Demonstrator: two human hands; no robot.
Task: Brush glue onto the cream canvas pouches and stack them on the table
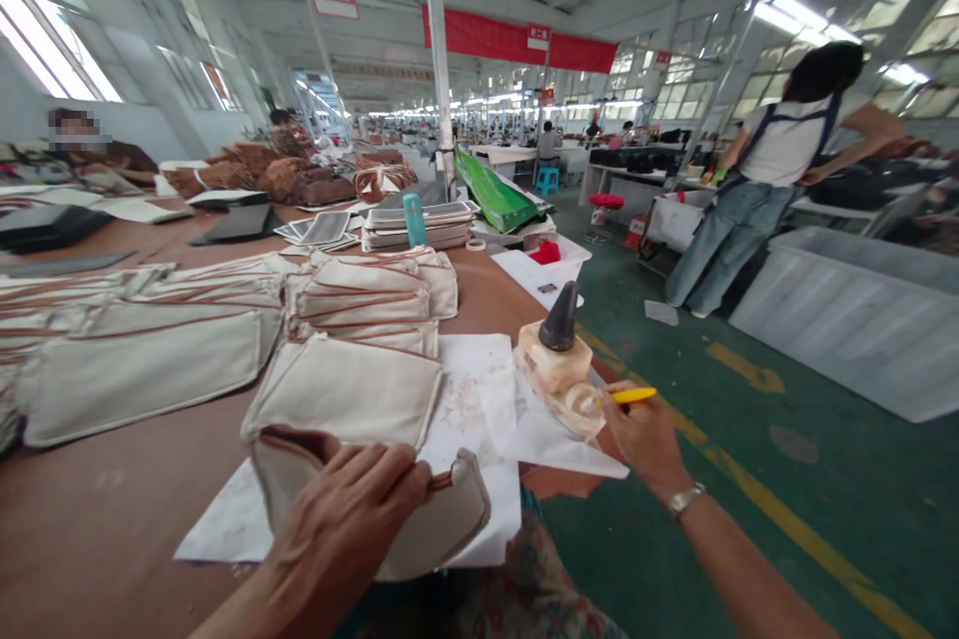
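My left hand (360,494) is closed on the brown-trimmed upper edge of a cream fabric pouch (450,519), whose opening gapes a little toward me. My right hand (648,439) pinches a thin yellow-handled brush (633,396), its tip down in the round opening of a smeared, yellowish glue pot (558,364). A black cone (560,319) stands on top of that pot. White paper sheets (486,419) lie beneath the pouch and the pot. Just beyond my left hand, more cream pouches (352,384) rest in overlapping rows.
The brown tabletop (150,499) ends at the right, beside a green floor. Stacked panels (420,225), a teal bottle (414,220) and a green bag (498,195) sit farther back. A person (779,160) stands near a large grey bin (854,310); another person (112,150) is at far left.
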